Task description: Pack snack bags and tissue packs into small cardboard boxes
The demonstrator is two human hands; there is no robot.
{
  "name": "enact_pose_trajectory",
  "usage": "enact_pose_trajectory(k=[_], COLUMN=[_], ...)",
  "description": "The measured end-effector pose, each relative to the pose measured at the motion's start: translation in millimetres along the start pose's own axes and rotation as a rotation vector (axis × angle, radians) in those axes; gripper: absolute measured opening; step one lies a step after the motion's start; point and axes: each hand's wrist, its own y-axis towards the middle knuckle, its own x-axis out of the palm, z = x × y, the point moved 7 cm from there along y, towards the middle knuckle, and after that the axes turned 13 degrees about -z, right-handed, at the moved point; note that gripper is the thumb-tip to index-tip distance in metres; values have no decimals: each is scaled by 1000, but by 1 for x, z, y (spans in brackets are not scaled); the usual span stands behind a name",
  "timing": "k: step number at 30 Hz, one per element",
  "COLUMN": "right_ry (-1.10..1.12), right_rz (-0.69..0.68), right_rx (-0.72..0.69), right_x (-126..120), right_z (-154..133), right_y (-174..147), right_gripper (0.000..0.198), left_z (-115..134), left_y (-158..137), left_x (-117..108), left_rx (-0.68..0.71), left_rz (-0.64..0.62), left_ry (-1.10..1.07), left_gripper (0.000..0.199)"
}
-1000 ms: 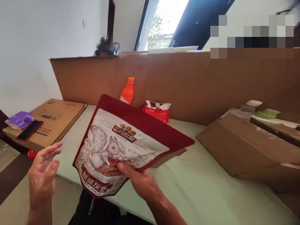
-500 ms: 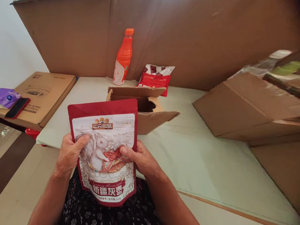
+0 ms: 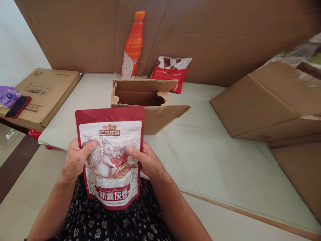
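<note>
The tall cardboard panel (image 3: 205,36) spans the back, and there below it runs the counter (image 3: 200,157), wide under its pale green cover! Over on the right, a big cardboard box (image 3: 265,97) fills that end, while the person's dark floral garment (image 3: 100,224) spreads across the near side. Far left lies a flat printed carton (image 3: 60,85), and nearer the middle sits a small open carton (image 3: 157,118), flaps up, mouth showing. Here's the dark-red-and-white pouch (image 3: 112,167), nearly upright above the lap, squirrel picture facing the person, its top covering part of the small carton from view; whether the two touch, nobody can tell from here. An orange bottle (image 3: 134,45) stands by the panel, a red-and-white packet (image 3: 172,72) leaning to its right. And look at the hands: left grip (image 3: 74,159) and right grip (image 3: 150,160) are both closed on the pouch's sides, thumbs pressed to the front, the other fingers mostly hidden behind. Smallest of all, a purple packet (image 3: 9,96) and a dark phone (image 3: 18,107) share the flat carton's top.
</note>
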Motion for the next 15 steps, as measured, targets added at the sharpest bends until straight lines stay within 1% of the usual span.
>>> enact_pose_trajectory(k=[3, 5, 12, 15], right_ry=[25, 39, -6, -60], right_rz=[9, -7, 3, -3], right_rx=[-42, -65, -53, -57], right_x=[0, 2, 1, -1], right_z=[-1, 1, 14, 11], right_y=[-7, -13, -37, -46], right_gripper=[45, 43, 42, 37], left_z=[-4, -6, -12, -12], left_y=[-8, -13, -31, -37], left_x=[5, 6, 13, 17], left_rx=[4, 21, 90, 131], left_rz=[-43, -48, -2, 7], left_ry=[31, 39, 28, 27], left_gripper=[35, 34, 35, 34])
